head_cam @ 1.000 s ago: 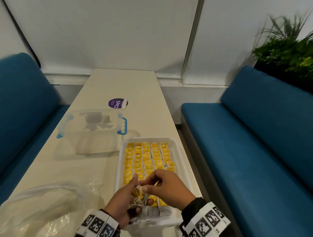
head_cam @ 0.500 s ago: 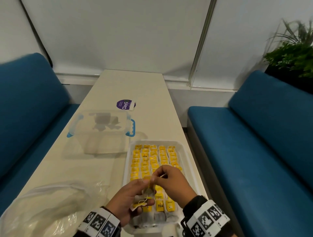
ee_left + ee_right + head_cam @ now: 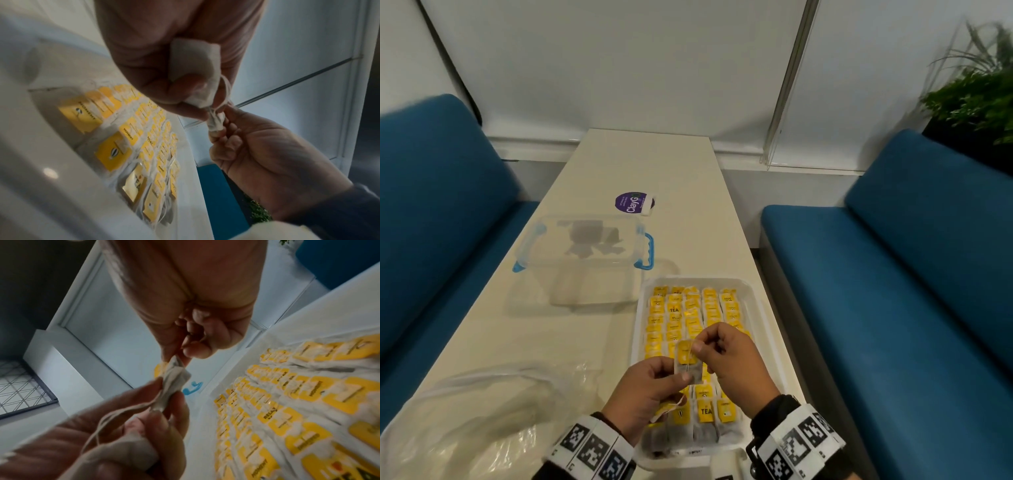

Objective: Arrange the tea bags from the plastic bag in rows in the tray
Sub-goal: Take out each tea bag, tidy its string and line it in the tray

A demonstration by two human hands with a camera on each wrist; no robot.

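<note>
Above the near end of a white tray (image 3: 763,308) on the counter (image 3: 640,164), both hands pinch one tea bag (image 3: 687,363). The left hand (image 3: 643,390) grips its lower part, seemingly with a second bag; the right hand (image 3: 732,359) pinches its top. Yellow-tagged tea bags (image 3: 691,311) fill the tray in rows. A crumpled plastic bag (image 3: 465,418) lies left.

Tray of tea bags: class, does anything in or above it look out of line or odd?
Mostly tidy rows fill the tray. The oddity is above it: the tea bag pinched between the left hand and right hand looks crumpled, its string hanging in a loose loop, with a second bag dangling under the left hand.
</note>
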